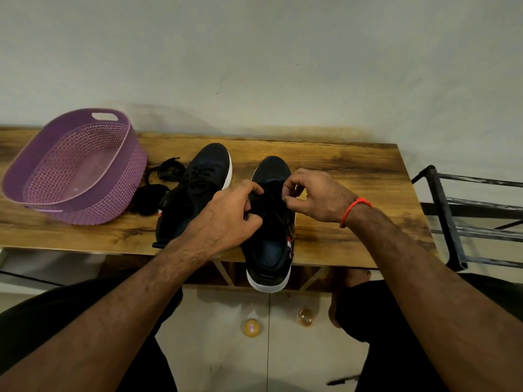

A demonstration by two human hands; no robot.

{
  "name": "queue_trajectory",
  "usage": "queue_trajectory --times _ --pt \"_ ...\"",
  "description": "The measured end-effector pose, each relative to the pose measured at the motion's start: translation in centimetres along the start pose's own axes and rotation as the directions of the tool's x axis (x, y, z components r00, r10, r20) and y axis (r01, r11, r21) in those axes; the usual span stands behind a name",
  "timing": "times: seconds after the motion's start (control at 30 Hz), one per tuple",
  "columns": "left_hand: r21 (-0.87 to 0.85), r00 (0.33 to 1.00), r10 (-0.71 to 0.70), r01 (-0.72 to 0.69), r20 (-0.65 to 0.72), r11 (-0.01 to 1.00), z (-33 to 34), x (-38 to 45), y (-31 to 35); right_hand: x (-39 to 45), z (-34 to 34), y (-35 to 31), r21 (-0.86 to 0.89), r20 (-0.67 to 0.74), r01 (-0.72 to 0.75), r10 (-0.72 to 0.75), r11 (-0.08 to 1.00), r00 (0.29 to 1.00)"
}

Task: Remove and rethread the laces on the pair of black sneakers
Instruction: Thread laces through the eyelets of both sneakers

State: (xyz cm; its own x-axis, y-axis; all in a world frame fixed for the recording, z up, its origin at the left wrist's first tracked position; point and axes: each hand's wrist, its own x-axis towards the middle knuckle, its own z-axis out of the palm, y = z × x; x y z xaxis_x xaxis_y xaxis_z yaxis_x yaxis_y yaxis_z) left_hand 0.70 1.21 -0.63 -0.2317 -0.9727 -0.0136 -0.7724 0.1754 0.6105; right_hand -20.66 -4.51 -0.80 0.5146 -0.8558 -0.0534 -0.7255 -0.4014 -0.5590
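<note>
**Two black sneakers on a wooden table, both hands at the laces of the right-hand one**

Right-hand sneaker: centre of the frame, toe toward the wall, heel hanging over the table's near edge. Its lace runs between the two hands. The left hand lies over the shoe's left side, fingers curled and pinching the lace at the eyelets. The right hand, with an orange band at the wrist, pinches the lace between thumb and fingertips just above the tongue.

Left-hand sneaker: beside the first, laced; its heel is partly covered by the left forearm.

Hard to make out: black lace on black upper, so which eyelets are threaded cannot be told. The loose black lace left of the shoes is a tangle; its ends are unclear.

Count: two sneakers, one loose lace, one purple basket at the left of the frame, one table. A metal rack is cut off at the right edge.
</note>
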Motion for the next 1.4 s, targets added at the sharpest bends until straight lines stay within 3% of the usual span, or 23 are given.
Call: queue_trajectory --times 0.23,0.33,0.4,0.47,0.57,0.63,0.8,0.93,1.03,1.17,1.3,1.4 --pt "0.008 1.0 -0.028 0.028 0.008 1.0 0.0 0.1 -0.6 -0.1 -0.4 1.0 -0.083 0.012 -0.07 0.072 0.994 0.997" --pt "-0.101 0.977 -0.205 0.198 -0.066 0.975 -0.3 0.0 -0.5 0.0 -0.3 1.1 -0.1 0.008 -0.092 0.093 0.991 0.996" --pt "-0.261 0.915 -0.404 0.385 -0.019 0.885 -0.2 0.1 -0.8 0.0 -0.2 1.0 -0.077 -0.017 -0.112 0.111 0.991 0.994" --pt "-0.43 0.802 -0.57 0.584 0.177 0.689 -0.2 0.4 -0.8 0.0 0.0 0.5 0.028 -0.068 -0.11 0.112 0.994 0.991" --pt "-0.449 0.673 -0.617 0.737 0.409 0.506 0.3 0.7 -0.8 0.0 0.3 -0.5 0.149 -0.089 -0.041 0.055 0.988 0.995" --pt "-0.488 0.653 -0.603 0.752 0.458 0.444 1.3 0.8 -1.0 0.0 0.6 -1.1 0.154 -0.069 -0.015 0.026 0.988 0.997" --pt "-0.739 0.666 -0.656 0.629 0.354 0.239 3.2 1.0 -1.2 0.0 1.3 -1.3 0.141 -0.019 -0.022 0.025 0.99 0.999" --pt "-0.929 0.743 -0.64 0.35 0.196 0.122 2.1 1.4 -0.6 0.0 1.3 -1.3 0.183 -0.017 -0.024 0.028 0.983 0.999" --pt "-0.982 0.809 -0.586 0.141 0.039 0.128 0.0 1.9 -0.5 0.1 1.2 -1.4 0.2 -0.002 -0.034 0.036 0.979 0.999" --pt "-0.992 0.826 -0.55 -0.07 -0.119 0.11 -2.7 2.3 -0.7 0.0 1.0 -1.4 0.221 0.004 -0.044 0.044 0.974 0.999" --pt "-0.978 0.815 -0.542 -0.152 -0.206 0.143 -3.5 2.2 -0.5 0.0 1.0 -1.3 0.242 0.024 -0.063 0.059 0.968 0.998" --pt "-0.952 0.85 -0.477 -0.088 -0.224 0.292 -2.9 2.0 -0.3 0.0 0.5 -1.0 0.335 0.036 -0.109 0.103 0.936 0.994"
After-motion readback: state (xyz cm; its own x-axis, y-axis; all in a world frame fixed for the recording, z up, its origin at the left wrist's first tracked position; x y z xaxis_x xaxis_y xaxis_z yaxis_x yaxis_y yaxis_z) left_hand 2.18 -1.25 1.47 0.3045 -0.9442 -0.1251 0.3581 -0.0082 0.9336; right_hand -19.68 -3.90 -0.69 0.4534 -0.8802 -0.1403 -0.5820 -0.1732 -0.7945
